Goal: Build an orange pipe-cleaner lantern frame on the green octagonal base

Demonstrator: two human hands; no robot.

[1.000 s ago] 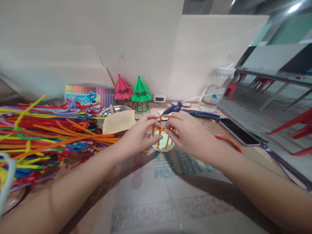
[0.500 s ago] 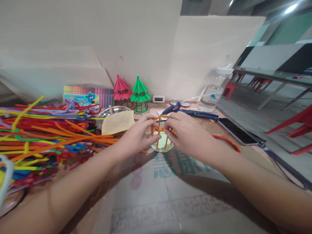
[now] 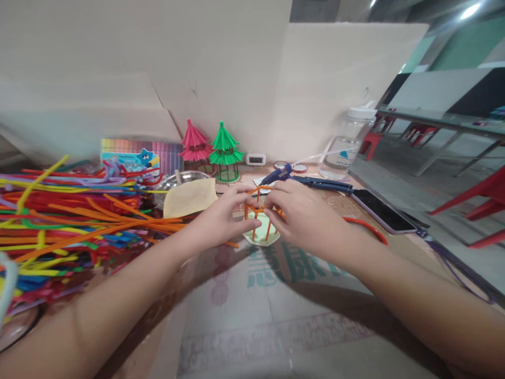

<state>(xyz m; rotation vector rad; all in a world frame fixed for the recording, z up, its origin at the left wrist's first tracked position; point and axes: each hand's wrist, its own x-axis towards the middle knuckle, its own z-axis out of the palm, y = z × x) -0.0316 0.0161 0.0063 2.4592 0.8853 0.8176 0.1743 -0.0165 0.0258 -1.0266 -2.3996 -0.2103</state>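
Note:
An orange pipe-cleaner frame stands upright on a pale green, many-sided base at the middle of the table. My left hand pinches the frame's upper left part between thumb and fingers. From the other side, my right hand has its fingers closed on the top rail, hiding much of the frame's right side. Behind the hands lies a blue hot glue gun. To the left, loose orange pipe cleaners reach close to my left wrist.
A pile of coloured pipe cleaners covers the left side. Pink and green pagoda models stand at the back, near a small clock. A water bottle, a phone and a yellowish sheet lie around.
Both hands stay on the orange frame with almost no movement. The whole view has shifted very slightly.

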